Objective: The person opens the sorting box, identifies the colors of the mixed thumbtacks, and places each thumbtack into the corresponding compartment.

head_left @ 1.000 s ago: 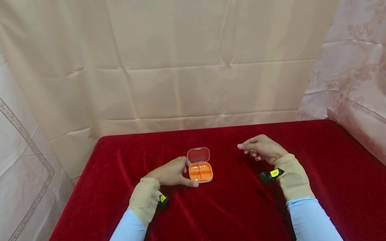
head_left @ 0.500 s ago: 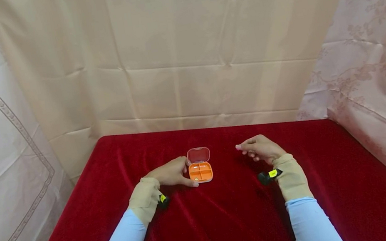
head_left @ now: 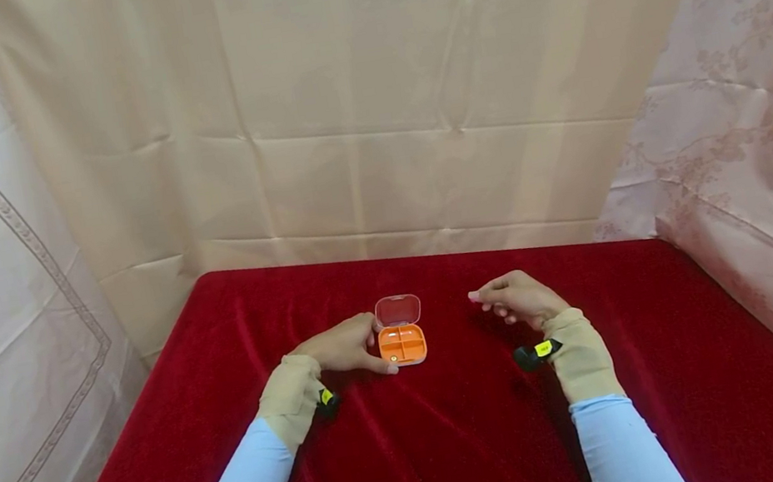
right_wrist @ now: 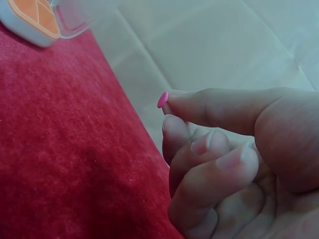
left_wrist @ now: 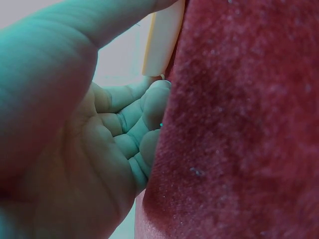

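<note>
An orange and white pill box (head_left: 414,346) sits on the red cloth with its clear lid (head_left: 397,310) raised at the back. Its tray has several compartments, and a small round piece (head_left: 393,359) lies in the front left one. My left hand (head_left: 346,347) holds the box from its left side, thumb at the near corner and fingers at the far one. To the right of the box, above the cloth, my right hand (head_left: 523,298) pinches a pink pill (right_wrist: 163,99) between thumb and index fingertip. The other fingers of that hand are curled beneath.
Red velvet cloth (head_left: 465,448) covers the table, with soft creases running toward the front. A beige curtain (head_left: 366,109) hangs behind the far edge. Pale patterned curtains (head_left: 772,87) flank the sides. Each wrist carries a small black camera (head_left: 526,358).
My right hand has drifted slightly left, toward the pill box, still pinching the pink pill. The left hand and the box have stayed in place.
</note>
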Action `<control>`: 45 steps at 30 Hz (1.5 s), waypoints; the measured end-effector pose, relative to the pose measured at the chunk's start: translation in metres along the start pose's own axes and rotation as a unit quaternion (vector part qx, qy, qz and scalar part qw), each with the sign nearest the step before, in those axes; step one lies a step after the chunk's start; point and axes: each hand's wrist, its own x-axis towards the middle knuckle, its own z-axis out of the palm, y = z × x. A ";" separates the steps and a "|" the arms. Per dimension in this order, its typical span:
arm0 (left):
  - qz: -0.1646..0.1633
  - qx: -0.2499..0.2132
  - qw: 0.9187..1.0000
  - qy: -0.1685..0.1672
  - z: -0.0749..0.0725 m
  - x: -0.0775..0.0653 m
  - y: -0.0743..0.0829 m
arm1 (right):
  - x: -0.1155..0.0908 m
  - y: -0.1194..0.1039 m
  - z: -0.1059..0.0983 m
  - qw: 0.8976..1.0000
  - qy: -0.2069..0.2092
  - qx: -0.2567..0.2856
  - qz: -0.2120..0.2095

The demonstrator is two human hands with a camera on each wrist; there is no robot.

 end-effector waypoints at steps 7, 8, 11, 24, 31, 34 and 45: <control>0.001 0.001 1.000 0.000 0.001 0.001 -0.001 | 0.002 0.000 0.006 1.000 -0.002 -0.014 -0.002; 0.001 0.001 1.000 0.000 0.001 0.001 -0.001 | 0.002 0.000 0.007 1.000 -0.001 -0.016 -0.002; 0.000 0.007 1.000 -0.002 0.001 0.002 -0.003 | 0.002 0.000 0.009 1.000 -0.001 -0.022 -0.003; 0.002 0.001 1.000 -0.001 0.000 0.000 -0.001 | 0.003 -0.005 0.015 0.999 -0.004 -0.038 -0.006; 0.000 0.004 1.000 -0.001 0.000 0.000 0.001 | 0.003 -0.009 0.020 0.999 -0.005 -0.046 -0.004; 0.000 0.005 1.000 -0.001 -0.001 0.000 0.001 | 0.003 -0.009 0.021 0.999 -0.005 -0.048 -0.002; 0.000 0.004 1.000 -0.001 0.000 0.000 0.000 | 0.003 -0.012 0.027 0.999 -0.016 -0.046 -0.003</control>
